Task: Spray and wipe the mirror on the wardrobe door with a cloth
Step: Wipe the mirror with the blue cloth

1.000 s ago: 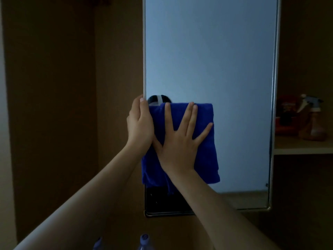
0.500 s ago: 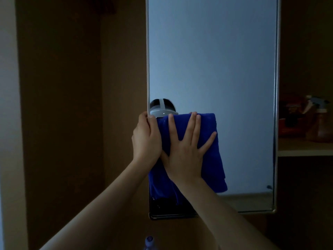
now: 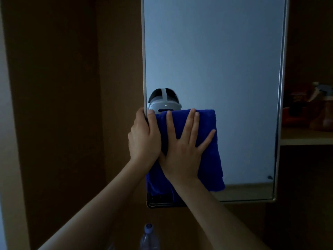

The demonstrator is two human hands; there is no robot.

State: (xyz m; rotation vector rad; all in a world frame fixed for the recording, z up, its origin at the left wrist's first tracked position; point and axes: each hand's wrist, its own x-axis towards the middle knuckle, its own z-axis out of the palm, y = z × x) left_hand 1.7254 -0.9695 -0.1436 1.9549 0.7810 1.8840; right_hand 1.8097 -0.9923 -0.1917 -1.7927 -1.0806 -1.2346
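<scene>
A tall mirror (image 3: 216, 60) in a pale metal frame hangs on the open wardrobe door. A blue cloth (image 3: 210, 159) lies flat against its lower left part. My right hand (image 3: 185, 148) presses on the cloth with fingers spread wide. My left hand (image 3: 144, 138) grips the mirror door's left edge, thumb on the glass beside the cloth. The cloth's lower end hangs down to the mirror's bottom edge. A white headset shows in the reflection just above the cloth.
A shelf (image 3: 306, 139) to the right holds a spray bottle (image 3: 322, 107) and dark red items. A clear plastic bottle (image 3: 148, 239) with a blue cap stands below my arms. Dark wooden wardrobe panels (image 3: 63, 105) fill the left side.
The cloth and both hands have slid lower on the mirror over the last second, so more of the reflected headset shows above the cloth. Both hands keep their hold.
</scene>
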